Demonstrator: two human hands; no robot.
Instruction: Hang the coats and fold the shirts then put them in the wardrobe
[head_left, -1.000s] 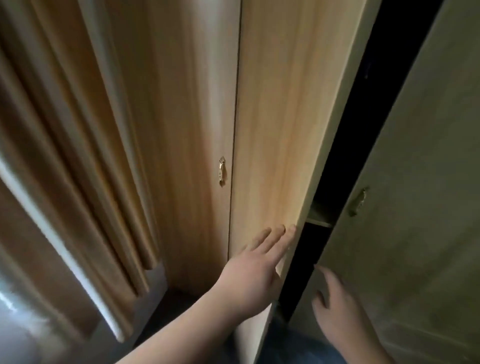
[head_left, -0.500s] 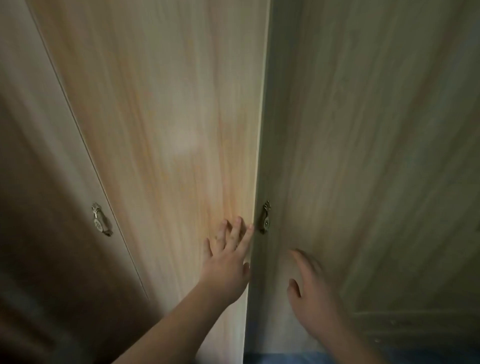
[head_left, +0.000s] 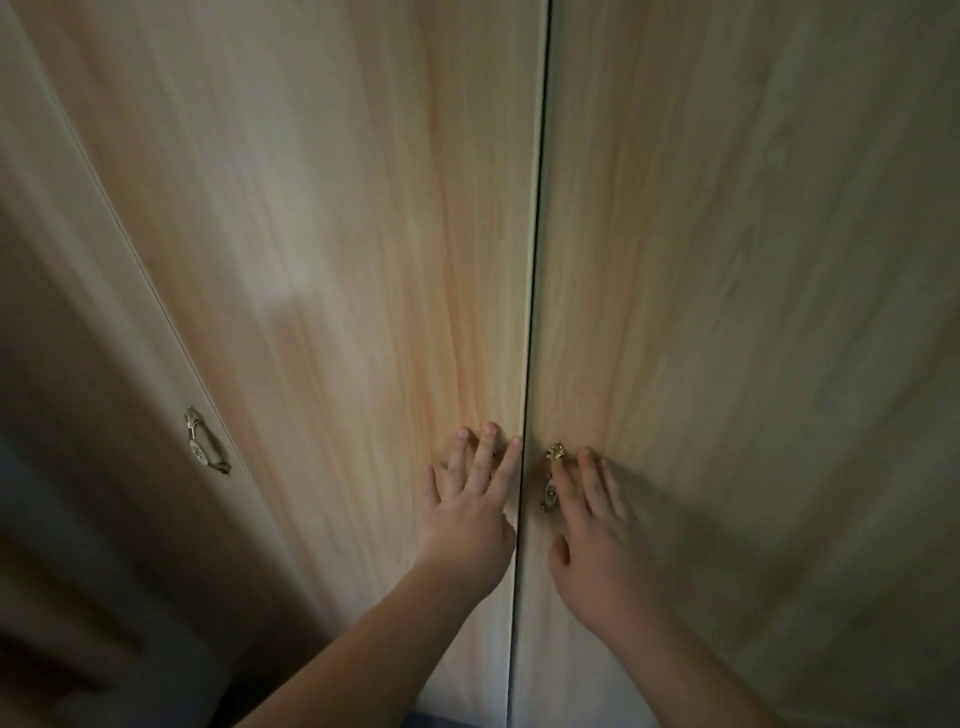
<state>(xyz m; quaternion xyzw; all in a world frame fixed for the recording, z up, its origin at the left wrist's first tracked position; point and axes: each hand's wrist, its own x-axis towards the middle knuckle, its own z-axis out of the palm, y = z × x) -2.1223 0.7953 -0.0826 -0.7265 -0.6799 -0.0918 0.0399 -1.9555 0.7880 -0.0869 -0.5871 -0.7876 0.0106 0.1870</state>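
Two light wooden wardrobe doors fill the view, meeting at a thin dark seam down the middle. My left hand (head_left: 467, 512) presses flat on the left door (head_left: 332, 270), fingers straight, beside the seam. My right hand (head_left: 597, 540) lies flat on the right door (head_left: 753, 291), its fingers just right of a small brass handle (head_left: 551, 478). Neither hand holds anything. No coats or shirts show.
A third door panel (head_left: 78, 338) stands at the far left with its own brass handle (head_left: 203, 441). Dark shadow lies along the lower left. A sliver of blue shows at the bottom edge near the seam.
The two doors have swung together and the dark gap into the wardrobe has closed. Both hands moved up onto the door faces near the seam.
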